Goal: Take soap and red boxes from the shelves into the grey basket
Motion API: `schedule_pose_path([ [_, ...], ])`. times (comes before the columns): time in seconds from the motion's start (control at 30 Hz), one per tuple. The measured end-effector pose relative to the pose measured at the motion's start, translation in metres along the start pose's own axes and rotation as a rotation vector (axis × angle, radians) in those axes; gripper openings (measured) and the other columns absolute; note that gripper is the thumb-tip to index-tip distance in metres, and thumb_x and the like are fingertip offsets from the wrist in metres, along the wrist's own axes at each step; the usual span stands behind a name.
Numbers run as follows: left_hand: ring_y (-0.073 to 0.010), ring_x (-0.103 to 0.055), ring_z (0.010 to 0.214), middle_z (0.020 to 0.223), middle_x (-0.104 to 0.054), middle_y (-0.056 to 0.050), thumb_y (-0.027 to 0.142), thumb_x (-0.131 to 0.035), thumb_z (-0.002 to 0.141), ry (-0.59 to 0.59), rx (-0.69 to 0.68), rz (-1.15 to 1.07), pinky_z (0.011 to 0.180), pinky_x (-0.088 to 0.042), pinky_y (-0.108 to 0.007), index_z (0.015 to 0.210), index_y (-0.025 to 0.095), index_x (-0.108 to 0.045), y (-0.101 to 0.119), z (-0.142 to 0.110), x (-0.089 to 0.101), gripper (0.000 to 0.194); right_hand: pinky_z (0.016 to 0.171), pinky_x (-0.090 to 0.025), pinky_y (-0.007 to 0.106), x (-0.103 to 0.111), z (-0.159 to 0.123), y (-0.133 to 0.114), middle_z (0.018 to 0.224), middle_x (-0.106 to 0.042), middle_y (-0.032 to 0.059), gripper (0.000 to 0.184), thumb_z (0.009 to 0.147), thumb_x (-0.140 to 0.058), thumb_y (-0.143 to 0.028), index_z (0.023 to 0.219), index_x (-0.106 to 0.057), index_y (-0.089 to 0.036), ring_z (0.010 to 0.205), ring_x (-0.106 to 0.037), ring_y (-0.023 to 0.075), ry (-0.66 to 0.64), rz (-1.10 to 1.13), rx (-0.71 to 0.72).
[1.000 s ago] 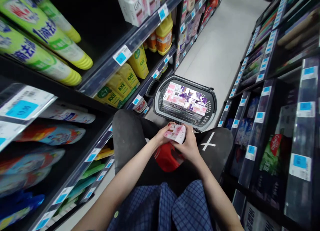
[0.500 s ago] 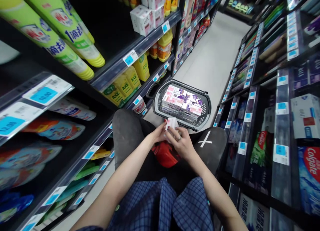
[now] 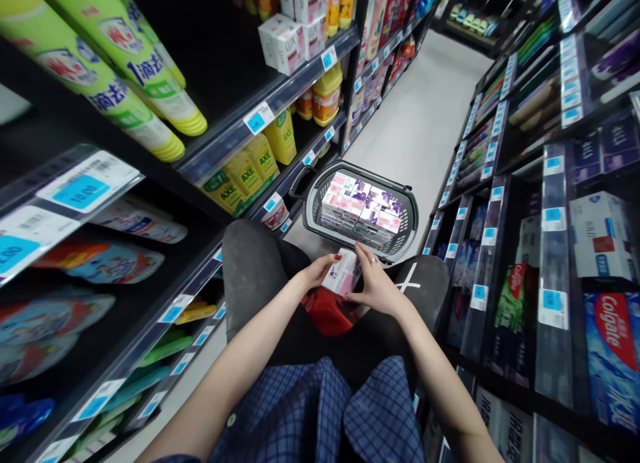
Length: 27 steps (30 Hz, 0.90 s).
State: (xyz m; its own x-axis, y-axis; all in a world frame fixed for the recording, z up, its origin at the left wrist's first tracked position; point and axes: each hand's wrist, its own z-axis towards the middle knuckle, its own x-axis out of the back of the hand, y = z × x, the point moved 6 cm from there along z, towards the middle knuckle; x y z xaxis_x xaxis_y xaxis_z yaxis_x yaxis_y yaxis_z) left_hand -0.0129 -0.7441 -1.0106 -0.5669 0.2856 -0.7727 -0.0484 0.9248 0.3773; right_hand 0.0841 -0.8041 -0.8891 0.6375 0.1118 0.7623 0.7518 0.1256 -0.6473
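Note:
A small white and pink soap box (image 3: 342, 272) is between my two hands, above my lap. My left hand (image 3: 319, 271) grips its left side, fingers closed on it. On the other side, my right hand (image 3: 374, 283) spans the box, with the thumb at its near end and the fingertips at its far end. Just beneath the box lies a red object (image 3: 330, 313), partly hidden, between my knees. Beyond my hands stands a grey shopping basket (image 3: 411, 213) holding several stacked soap boxes (image 3: 361, 203) with pink and purple prints.
Shelves line both sides of the narrow aisle (image 3: 425, 96). On the left are LUX soap boxes (image 3: 287, 44), yellow AXE bottles (image 3: 243, 176) and green spray cans (image 3: 125, 56). Colgate boxes (image 3: 615, 356) fill part of the right shelf, close to my right arm.
The soap box has been turned, so a broader printed face now points up. My right hand has spread its fingers around it. The view has shifted slightly.

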Motion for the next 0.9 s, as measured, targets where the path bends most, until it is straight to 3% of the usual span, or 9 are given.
schedule_pose_path([
  [0.1, -0.0228, -0.07, 0.078, 0.086, -0.073, -0.013, 0.027, -0.052, 0.086, 0.077, 0.032, -0.039, 0.083, -0.05, -0.034, 0.108, 0.004, -0.064, -0.005, -0.001, 0.001, 0.034, 0.111, -0.032, 0.05, -0.006, 0.0, 0.007, 0.142, -0.029, 0.0217, 0.111, 0.065, -0.077, -0.034, 0.15, -0.008, -0.014, 0.135, -0.03, 0.0336, 0.004, -0.012, -0.034],
  [0.23, -0.021, -0.069, 0.08, 0.09, -0.073, -0.012, 0.029, -0.053, 0.089, 0.124, -0.035, -0.062, 0.084, -0.05, -0.032, 0.104, 0.007, -0.065, -0.005, 0.003, -0.002, 0.029, 0.109, -0.033, 0.05, -0.017, -0.001, 0.007, 0.138, -0.029, 0.0236, 0.112, 0.063, -0.077, -0.035, 0.148, -0.009, -0.01, 0.131, -0.032, 0.035, 0.09, 0.007, -0.08],
  [0.37, -0.0216, -0.068, 0.085, 0.098, -0.071, -0.013, 0.038, -0.057, 0.088, 0.082, -0.058, -0.014, 0.085, -0.051, -0.034, 0.105, 0.01, -0.062, -0.004, 0.009, -0.007, 0.033, 0.105, -0.038, 0.045, -0.001, 0.006, 0.025, 0.129, -0.04, 0.0179, 0.096, 0.061, -0.074, -0.031, 0.141, -0.025, -0.013, 0.122, -0.042, 0.0303, 0.127, 0.089, -0.108],
  [0.47, -0.0228, -0.068, 0.085, 0.114, -0.065, -0.016, 0.048, -0.056, 0.086, 0.084, -0.018, 0.142, 0.08, -0.053, -0.039, 0.11, 0.014, -0.058, -0.003, 0.01, -0.005, 0.042, 0.1, -0.041, 0.046, 0.045, 0.022, 0.079, 0.121, -0.047, 0.0164, 0.087, 0.059, -0.075, -0.036, 0.133, -0.036, -0.012, 0.114, -0.047, 0.0306, 0.198, 0.037, -0.18],
  [0.57, -0.016, -0.066, 0.076, 0.119, -0.063, -0.015, 0.046, -0.06, 0.083, 0.35, -0.051, 0.379, 0.074, -0.052, -0.031, 0.107, 0.016, -0.056, 0.005, 0.009, 0.016, 0.038, 0.098, -0.039, 0.05, 0.098, 0.044, 0.166, 0.114, -0.05, 0.0181, 0.093, 0.05, -0.079, -0.043, 0.128, -0.042, -0.008, 0.11, -0.047, 0.0346, 0.27, -0.1, -0.316],
  [0.63, -0.0133, -0.064, 0.074, 0.117, -0.064, -0.013, 0.042, -0.061, 0.082, 0.474, -0.061, 0.486, 0.071, -0.05, -0.026, 0.105, 0.016, -0.056, 0.01, 0.008, 0.027, 0.035, 0.1, -0.037, 0.05, 0.12, 0.06, 0.225, 0.112, -0.051, 0.0188, 0.097, 0.045, -0.08, -0.042, 0.128, -0.043, -0.006, 0.113, -0.045, 0.0374, 0.267, -0.157, -0.379],
  [0.77, -0.0127, -0.063, 0.073, 0.117, -0.064, -0.011, 0.04, -0.061, 0.079, 0.51, -0.007, 0.478, 0.069, -0.049, -0.024, 0.105, 0.017, -0.055, 0.008, 0.014, 0.038, 0.035, 0.102, -0.035, 0.05, 0.131, 0.088, 0.314, 0.113, -0.05, 0.0185, 0.106, 0.037, -0.082, -0.043, 0.128, -0.042, -0.007, 0.118, -0.041, 0.0399, 0.227, -0.153, -0.503],
  [0.9, -0.0112, -0.062, 0.072, 0.115, -0.064, -0.009, 0.034, -0.058, 0.081, 0.564, 0.051, 0.475, 0.068, -0.048, -0.022, 0.102, 0.018, -0.055, 0.003, 0.021, 0.046, 0.027, 0.106, -0.033, 0.049, 0.114, 0.11, 0.359, 0.119, -0.047, 0.0189, 0.114, 0.032, -0.084, -0.043, 0.131, -0.04, -0.006, 0.123, -0.038, 0.0395, 0.129, -0.104, -0.569],
])
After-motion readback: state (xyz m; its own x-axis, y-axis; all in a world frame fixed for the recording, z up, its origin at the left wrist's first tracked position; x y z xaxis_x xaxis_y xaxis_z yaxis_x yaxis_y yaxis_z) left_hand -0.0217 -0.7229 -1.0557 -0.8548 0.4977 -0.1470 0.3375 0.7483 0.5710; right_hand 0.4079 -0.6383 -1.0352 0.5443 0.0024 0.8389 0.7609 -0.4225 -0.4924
